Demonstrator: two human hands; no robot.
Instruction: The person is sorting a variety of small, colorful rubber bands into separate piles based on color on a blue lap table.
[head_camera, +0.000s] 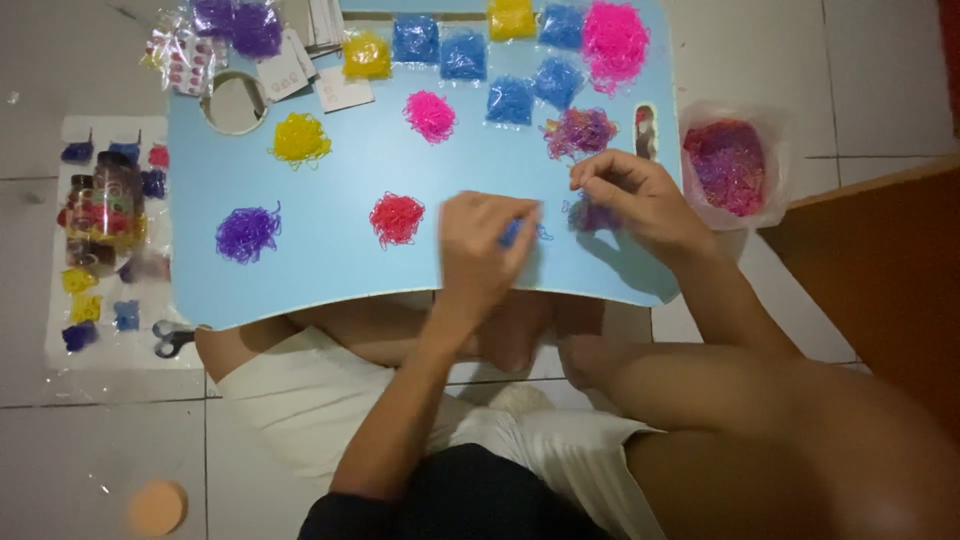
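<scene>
1. Light blue and smooth, the small lap table (330, 280) carries many loose heaps of tiny elastic bands, sorted by colour.
2. The left hand (483, 245) rests near the front edge of that board with its fingers curled in, pinching a few small blue elastic bands (512, 232) between thumb and fingertips.
3. The right hand (632, 195) hovers just beside it, fingers drawn together in a pinch over a small mixed purple clump of bands (590, 215) that lies on the board; what exactly sits between those fingertips is too small to tell.
4. The red tangle of bands (397, 218) lies just left of the left hand, and the purple tangle of bands (247, 233) lies farther left.
5. A yellow heap (300, 138) and a pink heap (430, 115) sit farther back, with blue heaps (510, 100) beyond them.
6. A clear plastic bag full of mixed pink and purple bands (728, 165) stands off the right edge of the board, near the right hand.
7. On the floor to the left, black-handled scissors (172, 338) lie beside a clear sheet with small filled packets (85, 305).
</scene>
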